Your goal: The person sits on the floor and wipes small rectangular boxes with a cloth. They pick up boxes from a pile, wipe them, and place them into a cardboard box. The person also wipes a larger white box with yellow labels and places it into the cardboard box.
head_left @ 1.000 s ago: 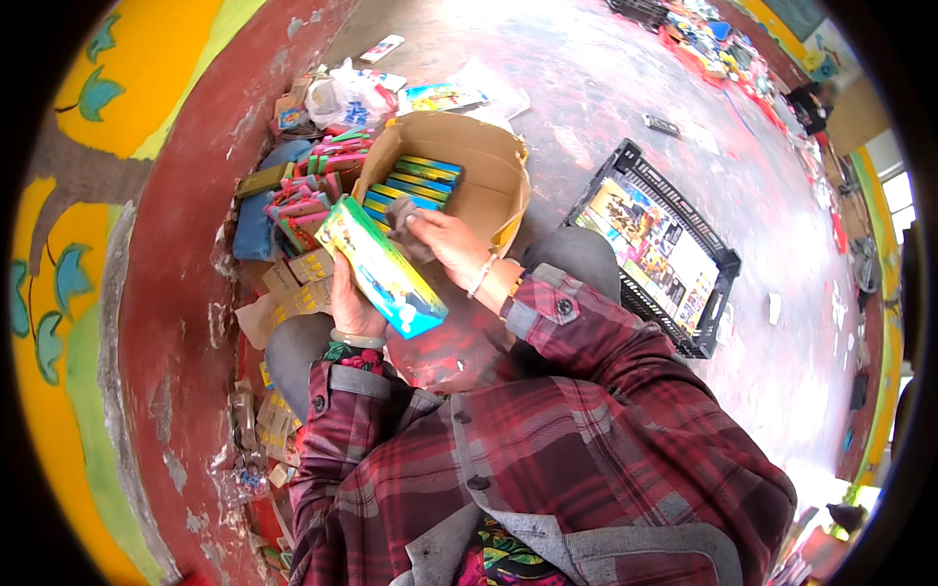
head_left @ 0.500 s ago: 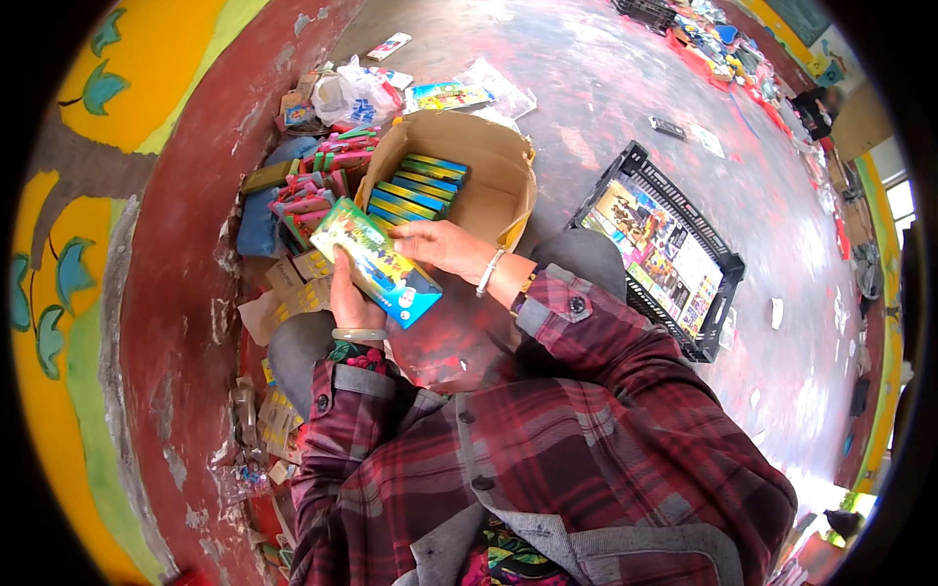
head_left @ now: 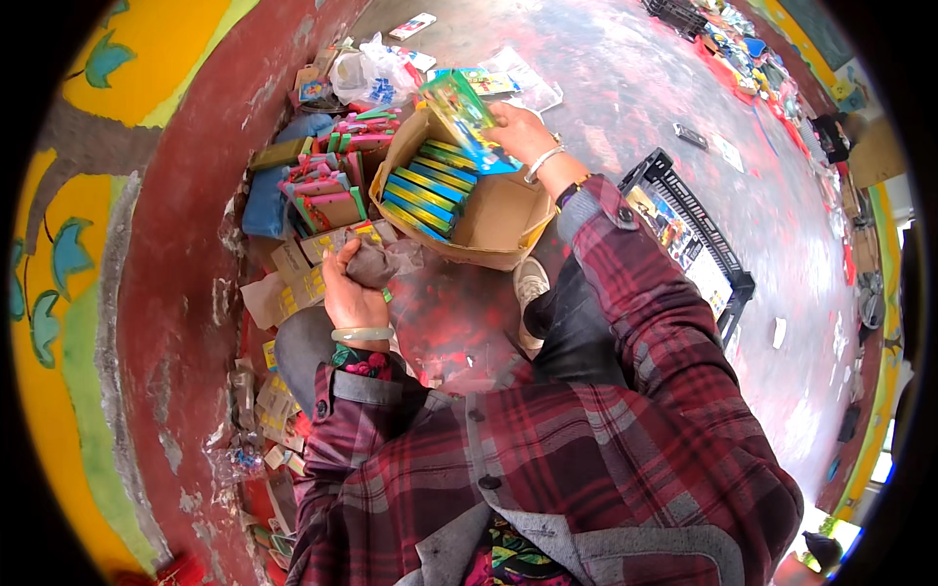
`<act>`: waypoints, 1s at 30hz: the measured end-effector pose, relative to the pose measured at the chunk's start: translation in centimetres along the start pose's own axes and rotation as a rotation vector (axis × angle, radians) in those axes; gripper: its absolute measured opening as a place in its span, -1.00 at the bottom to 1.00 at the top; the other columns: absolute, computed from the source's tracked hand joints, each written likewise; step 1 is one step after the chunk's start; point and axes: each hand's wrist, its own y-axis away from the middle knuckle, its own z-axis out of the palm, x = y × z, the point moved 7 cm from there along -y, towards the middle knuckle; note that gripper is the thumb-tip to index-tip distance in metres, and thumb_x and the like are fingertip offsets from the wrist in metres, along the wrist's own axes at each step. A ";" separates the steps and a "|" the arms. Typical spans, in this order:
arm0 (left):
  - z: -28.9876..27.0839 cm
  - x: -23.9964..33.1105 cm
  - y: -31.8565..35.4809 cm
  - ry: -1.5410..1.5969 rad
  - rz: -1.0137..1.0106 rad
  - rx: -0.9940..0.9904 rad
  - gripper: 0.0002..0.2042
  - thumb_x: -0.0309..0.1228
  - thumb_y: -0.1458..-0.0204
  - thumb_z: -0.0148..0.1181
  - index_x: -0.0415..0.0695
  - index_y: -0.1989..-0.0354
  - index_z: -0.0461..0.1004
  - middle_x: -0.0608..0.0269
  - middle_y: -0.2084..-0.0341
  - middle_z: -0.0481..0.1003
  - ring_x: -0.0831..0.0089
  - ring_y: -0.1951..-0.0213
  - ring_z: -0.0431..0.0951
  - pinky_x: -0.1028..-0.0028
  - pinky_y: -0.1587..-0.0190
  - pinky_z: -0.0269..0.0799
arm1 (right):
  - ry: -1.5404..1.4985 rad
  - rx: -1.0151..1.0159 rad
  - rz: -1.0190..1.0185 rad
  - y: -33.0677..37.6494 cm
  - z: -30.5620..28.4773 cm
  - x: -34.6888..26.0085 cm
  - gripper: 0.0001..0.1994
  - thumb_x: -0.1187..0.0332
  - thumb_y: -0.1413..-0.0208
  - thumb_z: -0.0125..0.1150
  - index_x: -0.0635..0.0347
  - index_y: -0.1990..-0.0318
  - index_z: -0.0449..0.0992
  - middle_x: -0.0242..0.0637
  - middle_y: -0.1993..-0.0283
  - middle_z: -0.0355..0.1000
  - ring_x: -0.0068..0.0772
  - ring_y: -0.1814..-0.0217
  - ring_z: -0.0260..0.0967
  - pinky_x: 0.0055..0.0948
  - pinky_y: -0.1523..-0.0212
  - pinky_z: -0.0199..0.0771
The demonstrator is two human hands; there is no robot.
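Observation:
My right hand (head_left: 523, 134) grips a flat green-and-blue packet (head_left: 469, 122), tilted over the open cardboard carton (head_left: 503, 215). Several blue-and-yellow packets (head_left: 426, 188) stand in a row in the carton's left part. My left hand (head_left: 354, 295) is on the near left side of the carton, its fingers loosely bent and apart. Just by those fingers is a crumpled grey-brown thing (head_left: 373, 262); whether they touch it I cannot make out.
Pink and green packs (head_left: 322, 190) are piled left of the carton, along the red wall (head_left: 186, 244). A white plastic bag (head_left: 369, 73) lies beyond them. To the right stands a black crate (head_left: 699, 234) with printed sheets inside. Flattened yellow-grey boxes (head_left: 283, 410) litter the floor beside my left knee.
My right hand has carried the packet forward and right, from in front of the carton to above it. My left hand has let go of the packet and stayed low.

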 end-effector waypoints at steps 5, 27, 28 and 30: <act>1.8 0.5 1.3 0.017 -0.076 -0.033 -0.63 -0.17 -0.20 -0.18 -0.25 0.28 0.44 0.13 0.19 0.43 0.24 0.06 0.39 0.23 -0.06 0.28 | 0.525 -0.282 0.107 -1.1 6.0 7.6 -0.75 0.35 0.12 0.11 0.15 0.23 0.55 -0.06 0.18 0.46 -0.04 0.12 0.41 -0.22 0.11 0.40; 2.6 -0.6 0.4 -0.024 -0.196 0.035 -0.71 -0.30 -0.13 -0.14 -0.30 0.32 0.42 0.04 0.19 0.42 0.15 0.04 0.38 0.20 -0.08 0.24 | 0.527 -0.200 0.293 -7.5 22.3 15.1 -0.80 0.41 0.03 -0.01 0.12 0.27 0.54 -0.05 0.20 0.46 -0.02 0.13 0.42 -0.18 0.13 0.42; 2.7 -0.6 0.6 -0.020 -0.210 0.045 -0.71 -0.30 -0.13 -0.14 -0.30 0.32 0.42 0.04 0.19 0.42 0.15 0.04 0.38 0.20 -0.08 0.24 | 0.523 -0.276 0.327 -7.9 23.1 15.5 -0.74 0.42 0.01 -0.04 0.09 0.15 0.50 -0.05 0.12 0.44 -0.04 0.06 0.39 -0.17 0.06 0.37; 2.8 -0.5 0.6 -0.007 -0.223 0.043 -0.71 -0.29 -0.14 -0.12 -0.30 0.31 0.42 0.05 0.20 0.43 0.16 0.05 0.39 0.20 -0.06 0.25 | 0.512 -0.408 0.359 -7.6 24.6 16.1 -0.61 0.44 -0.02 -0.11 0.03 -0.05 0.38 -0.07 -0.01 0.38 -0.05 -0.06 0.33 -0.12 -0.04 0.29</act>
